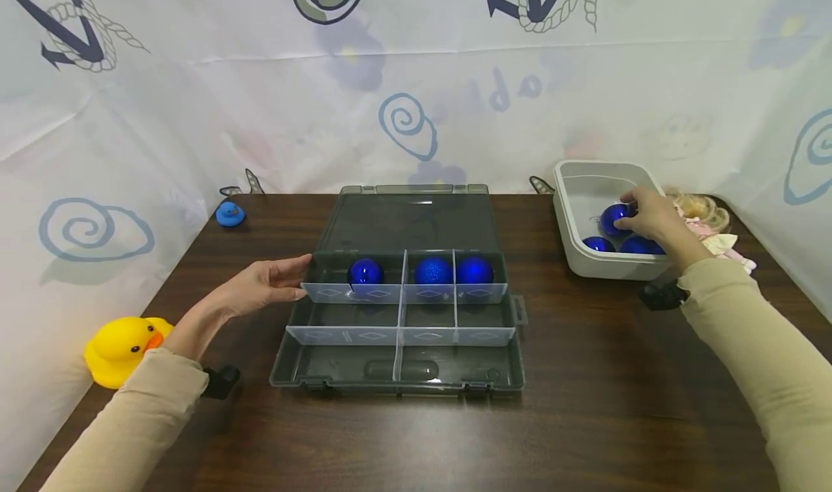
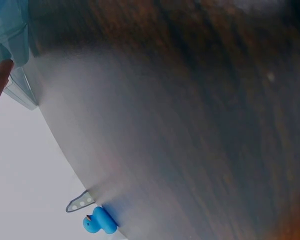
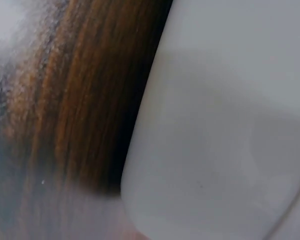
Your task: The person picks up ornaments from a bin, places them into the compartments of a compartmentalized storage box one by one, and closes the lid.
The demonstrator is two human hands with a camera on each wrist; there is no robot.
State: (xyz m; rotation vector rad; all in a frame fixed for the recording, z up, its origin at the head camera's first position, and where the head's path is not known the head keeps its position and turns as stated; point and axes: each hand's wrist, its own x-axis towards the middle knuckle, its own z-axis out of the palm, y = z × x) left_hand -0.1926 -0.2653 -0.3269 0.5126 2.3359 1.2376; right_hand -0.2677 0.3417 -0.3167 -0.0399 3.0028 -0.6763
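Observation:
In the head view my right hand (image 1: pixel 655 216) reaches into a white bin (image 1: pixel 614 271) and pinches a shiny blue ball ornament (image 1: pixel 612 219) between thumb and fingers. Two other blue balls (image 1: pixel 599 244) lie under it in the bin. My left hand (image 1: pixel 263 286) touches the upper left corner of a grey see-through organizer box (image 1: pixel 347 365), fingers extended. Its back row holds a shiny blue ball (image 1: pixel 366 271), a glittery blue ball (image 1: pixel 432 270) and a matte blue ball (image 1: pixel 474 269), one per compartment. The right wrist view shows mostly the bin's wall (image 3: pixel 205 140).
The organizer's lid (image 1: pixel 414 221) lies folded back. A yellow rubber duck (image 1: pixel 117 351) is by my left forearm, and a small blue duck (image 1: pixel 230 214) sits at the far left table edge. A blond doll (image 1: pixel 705 214) lies right of the bin. A patterned cloth (image 1: pixel 260 102) hangs behind.

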